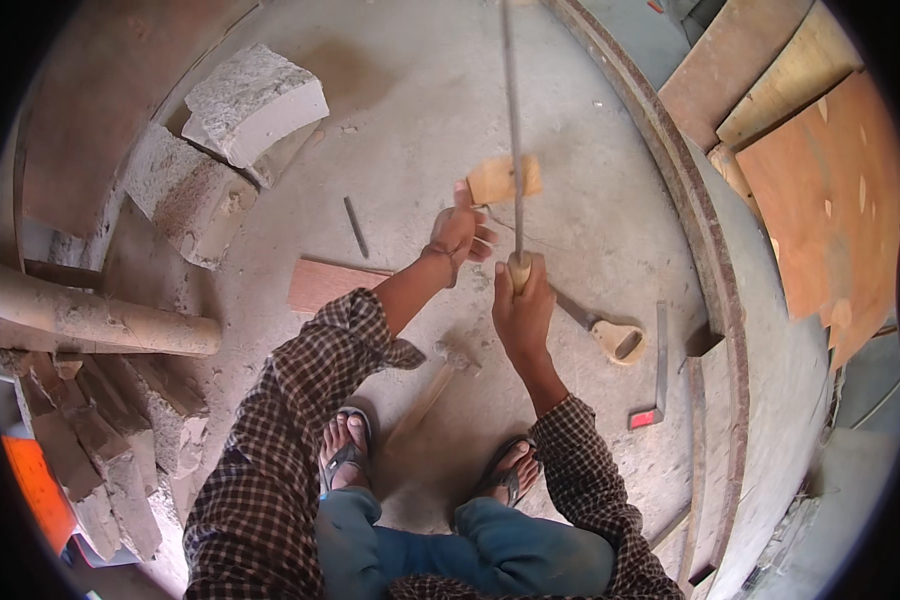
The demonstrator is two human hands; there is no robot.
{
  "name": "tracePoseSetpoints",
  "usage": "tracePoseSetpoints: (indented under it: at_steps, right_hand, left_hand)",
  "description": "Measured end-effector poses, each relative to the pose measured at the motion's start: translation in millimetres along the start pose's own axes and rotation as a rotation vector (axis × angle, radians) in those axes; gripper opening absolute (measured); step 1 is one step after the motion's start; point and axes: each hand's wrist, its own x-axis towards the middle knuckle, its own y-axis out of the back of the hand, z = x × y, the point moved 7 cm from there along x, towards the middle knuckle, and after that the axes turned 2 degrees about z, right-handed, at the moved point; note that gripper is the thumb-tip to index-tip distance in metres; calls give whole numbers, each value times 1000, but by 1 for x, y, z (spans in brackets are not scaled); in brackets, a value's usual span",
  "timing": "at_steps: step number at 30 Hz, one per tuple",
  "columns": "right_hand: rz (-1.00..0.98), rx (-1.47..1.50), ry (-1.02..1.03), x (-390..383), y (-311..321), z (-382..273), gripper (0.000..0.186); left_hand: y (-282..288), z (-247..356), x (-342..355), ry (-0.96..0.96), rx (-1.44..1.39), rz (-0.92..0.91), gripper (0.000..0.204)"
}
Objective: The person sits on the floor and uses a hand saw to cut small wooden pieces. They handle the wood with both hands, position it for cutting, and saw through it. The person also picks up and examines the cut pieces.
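My right hand (pixel 523 305) is closed round the wooden handle (pixel 519 270) of a long, thin metal tool (pixel 515 120) pointing away from me. My left hand (pixel 462 235) has its upper digit at the edge of a small, blurred wooden block (pixel 490 180), with other fingers apart below it. The tool's shaft crosses over the block. A handsaw (pixel 618 340) lies right of my right hand, near a square (pixel 660 370) with a red end. A hammer (pixel 425 395) lies between my feet; a reddish board (pixel 325 285) and dark bar (pixel 356 225) lie left of my left hand.
Broken concrete chunks (pixel 255 100), a round post (pixel 110 310) and stacked rough pieces (pixel 90 440) are at left, beside an orange object (pixel 35 480). A curved rusty metal edge (pixel 695 200) runs down the right, with plywood sheets (pixel 820 200) beyond it.
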Motion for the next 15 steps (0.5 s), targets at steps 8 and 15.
tracePoseSetpoints:
  at_steps: [8,15]
  right_hand:
    - [-101,178,-94,-11,-35,-16,23]
    - [-180,112,-348,-7,-22,-10,23]
  left_hand:
    - [-1,43,46,266,-787,-144,75]
    - [9,50,110,-47,-694,10,46]
